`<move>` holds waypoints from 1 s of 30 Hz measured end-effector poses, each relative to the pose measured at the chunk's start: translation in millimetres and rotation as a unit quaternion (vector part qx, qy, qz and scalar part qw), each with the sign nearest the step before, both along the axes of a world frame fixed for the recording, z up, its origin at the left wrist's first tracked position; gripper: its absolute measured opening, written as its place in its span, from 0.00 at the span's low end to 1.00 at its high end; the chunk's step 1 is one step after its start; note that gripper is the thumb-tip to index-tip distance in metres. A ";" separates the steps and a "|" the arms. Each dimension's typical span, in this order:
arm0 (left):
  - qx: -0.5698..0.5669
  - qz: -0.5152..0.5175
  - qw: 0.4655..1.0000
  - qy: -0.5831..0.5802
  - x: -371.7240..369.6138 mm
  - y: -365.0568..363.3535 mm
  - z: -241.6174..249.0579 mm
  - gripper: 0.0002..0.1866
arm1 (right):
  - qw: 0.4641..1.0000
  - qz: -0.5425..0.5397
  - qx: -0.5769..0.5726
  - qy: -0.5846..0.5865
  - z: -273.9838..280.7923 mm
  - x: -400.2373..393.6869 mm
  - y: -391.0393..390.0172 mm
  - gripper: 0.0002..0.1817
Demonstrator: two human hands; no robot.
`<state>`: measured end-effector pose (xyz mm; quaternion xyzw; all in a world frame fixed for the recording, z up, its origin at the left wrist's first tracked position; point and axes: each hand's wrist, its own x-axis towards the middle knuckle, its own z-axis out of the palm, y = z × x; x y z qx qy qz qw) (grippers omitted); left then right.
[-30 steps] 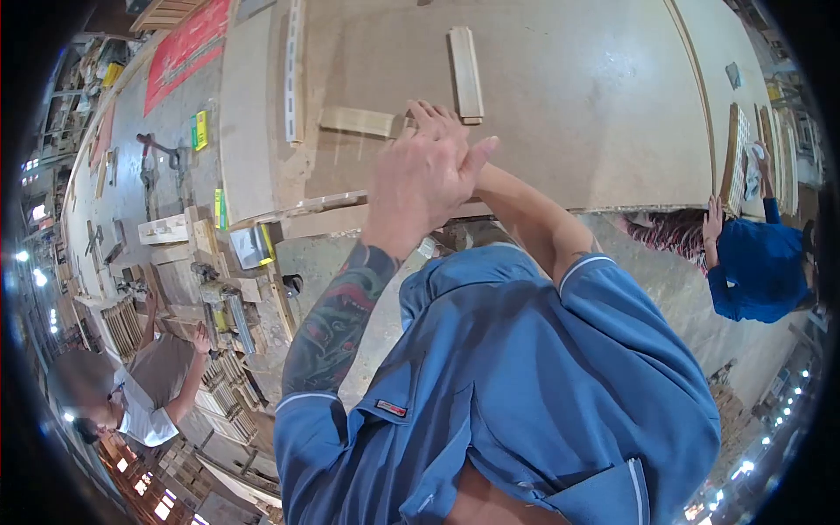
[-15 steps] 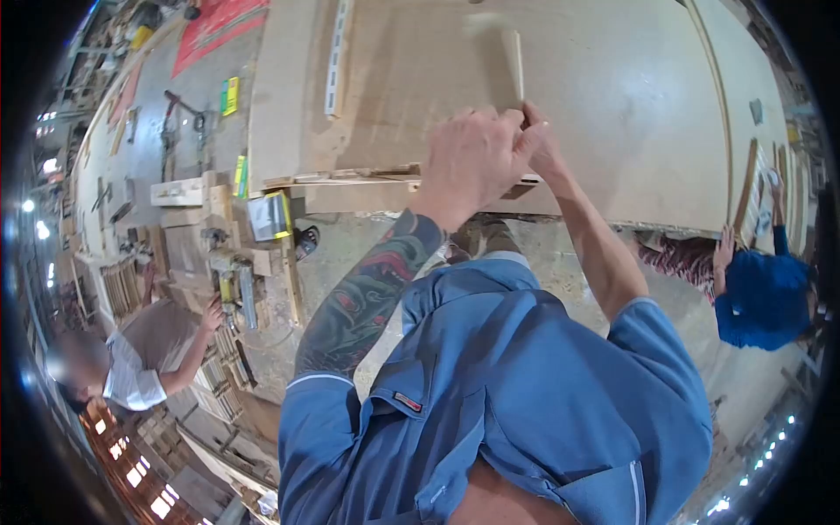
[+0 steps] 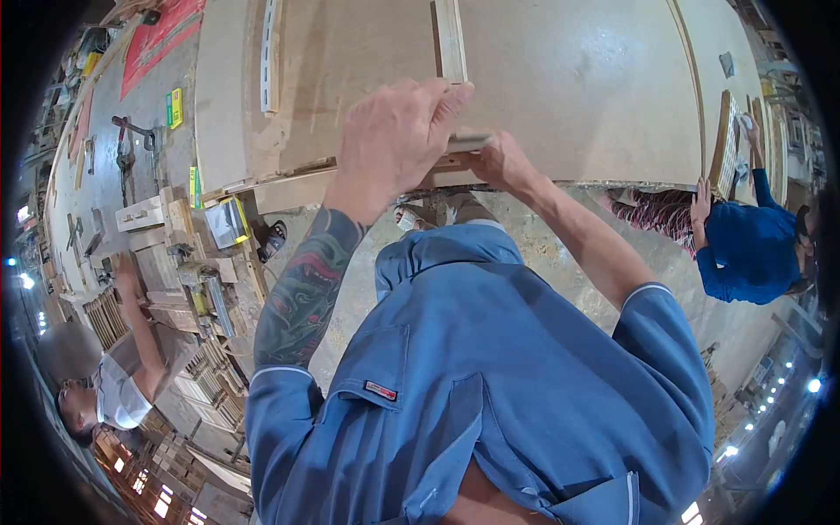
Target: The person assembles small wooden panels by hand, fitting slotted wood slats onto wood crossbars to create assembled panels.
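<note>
My left hand (image 3: 394,131), at the end of a tattooed forearm, is closed above the near edge of the workbench (image 3: 560,105). Its fingers curl away from view, so what they hold is hidden. My right hand (image 3: 506,164) sits lower and to the right, its fingers closed on a short wooden piece (image 3: 471,143) that spans the gap between the hands. Just beyond my left thumb, a narrow wooden strip (image 3: 451,44) lies lengthwise on the panel surface. More wood (image 3: 451,166) shows at the bench edge below the hands, partly covered.
A slotted strip (image 3: 269,57) lies to the left on the bench. Yellow-green boxes (image 3: 174,108) and a clamp-like tool (image 3: 125,144) are farther left. One co-worker (image 3: 131,376) is at lower left, another in dark blue (image 3: 752,249) at right.
Both hands have come left and nearer to the bench edge, and have moved apart. The short wooden piece now shows between them. The view has shifted, and the left co-worker's arm has moved.
</note>
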<state>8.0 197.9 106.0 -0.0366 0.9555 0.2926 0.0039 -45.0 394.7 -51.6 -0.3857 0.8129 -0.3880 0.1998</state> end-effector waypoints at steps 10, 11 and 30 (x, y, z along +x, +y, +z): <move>-0.051 0.035 0.998 0.022 -10.0 12.4 -2.4 0.34 | 0.989 -0.081 0.080 -0.100 -33.3 -79.1 2.4 0.22; -0.052 0.033 0.998 -0.010 -11.4 13.7 4.3 0.34 | 0.982 -0.141 0.124 0.034 -55.4 -100.6 -14.7 0.24; -0.024 -0.093 0.995 -0.002 -7.4 7.3 -4.7 0.44 | 0.950 -0.134 -0.169 -0.228 -30.5 -21.3 58.4 0.15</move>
